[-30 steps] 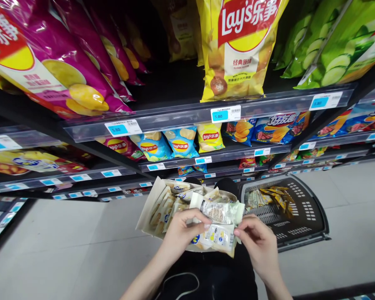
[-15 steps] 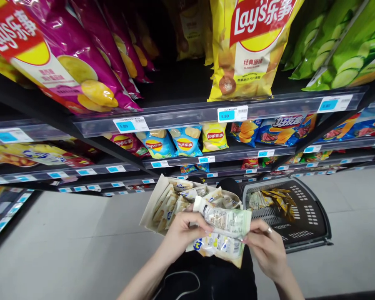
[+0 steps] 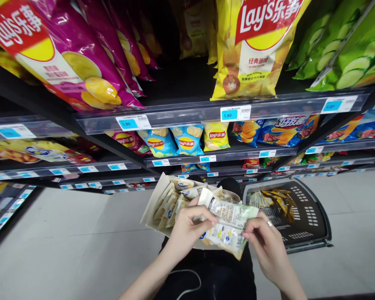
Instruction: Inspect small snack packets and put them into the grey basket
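Observation:
Between my two hands is a pale green and white snack packet (image 3: 229,221), its printed back turned up toward me. My left hand (image 3: 190,225) pinches its left side between thumb and fingers. My right hand (image 3: 264,237), with a ring on one finger, pinches the right edge. The packet is held over an open cardboard box (image 3: 153,204) that rests on my lap. Several similar wrapped snack packets (image 3: 170,208) stand in the box, partly covered by the held packet and my left hand.
A dark shopping basket (image 3: 312,229) stands on the floor at the right, with yellow packets (image 3: 281,200) in it. Ahead are shelves with price tags (image 3: 236,113), purple chip bags (image 3: 78,62), a yellow chip bag (image 3: 259,50) and green chip bags (image 3: 353,54). Grey floor tiles (image 3: 81,237) lie to the left.
The held packet has tilted clockwise and shifted slightly up and right, with both hands moving along with it. The box and basket stay nearly where they were.

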{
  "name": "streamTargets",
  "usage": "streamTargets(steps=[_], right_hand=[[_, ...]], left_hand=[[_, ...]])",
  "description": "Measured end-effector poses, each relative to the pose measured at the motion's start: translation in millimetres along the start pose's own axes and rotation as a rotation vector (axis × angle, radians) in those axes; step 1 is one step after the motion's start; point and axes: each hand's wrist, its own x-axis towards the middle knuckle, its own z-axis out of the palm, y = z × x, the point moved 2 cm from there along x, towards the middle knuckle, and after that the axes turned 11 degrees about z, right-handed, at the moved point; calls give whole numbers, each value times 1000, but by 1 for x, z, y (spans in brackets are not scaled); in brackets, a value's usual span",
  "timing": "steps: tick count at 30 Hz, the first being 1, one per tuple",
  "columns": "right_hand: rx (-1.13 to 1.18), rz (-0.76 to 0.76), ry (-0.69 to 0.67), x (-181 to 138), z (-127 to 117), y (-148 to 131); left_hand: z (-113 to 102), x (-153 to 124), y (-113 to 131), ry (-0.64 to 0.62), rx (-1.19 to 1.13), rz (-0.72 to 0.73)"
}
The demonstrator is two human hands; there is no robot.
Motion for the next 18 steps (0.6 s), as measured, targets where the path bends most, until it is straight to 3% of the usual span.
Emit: streamTargets(steps=[5, 7, 9, 15, 18], right_hand=[[-233, -294, 262, -3, 2, 1], [-308, -350, 308, -3, 2, 4], [-337, -366, 265, -3, 0, 8], [-390, -397, -80, -5, -13, 24], [-241, -348, -163, 1, -17, 16]], left_hand=[[-1, -1, -4, 11, -12, -32], [-1, -1, -7, -1, -48, -58], [-1, -2, -11, -5, -72, -77], [-1, -2, -14, 66, -74, -69], [1, -1, -12, 91, -72, -45]])
